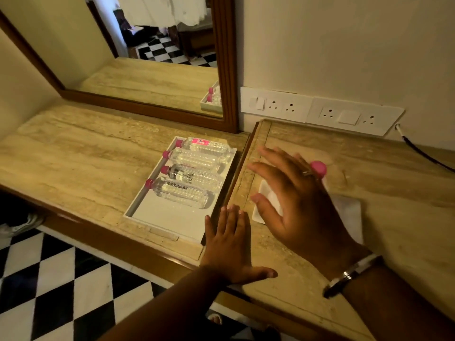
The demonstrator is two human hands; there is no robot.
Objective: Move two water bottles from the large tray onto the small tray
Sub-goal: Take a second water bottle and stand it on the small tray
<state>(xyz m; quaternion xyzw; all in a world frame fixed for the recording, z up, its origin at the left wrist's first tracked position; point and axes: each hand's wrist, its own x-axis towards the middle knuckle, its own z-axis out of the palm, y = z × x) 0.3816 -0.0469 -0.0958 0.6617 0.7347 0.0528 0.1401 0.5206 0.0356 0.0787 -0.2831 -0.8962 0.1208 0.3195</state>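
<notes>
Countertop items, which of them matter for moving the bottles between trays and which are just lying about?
Belongs to the job:
large tray
four bottles lying in it
small tray
pink-capped bottle behind the right hand

Just there:
mirror
wall sockets
black cable

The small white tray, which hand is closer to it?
Right. The right hand hovers spread open directly over the small tray, covering most of it. The left hand lies flat on the counter beside the tray's near-left corner, not touching it.
</notes>
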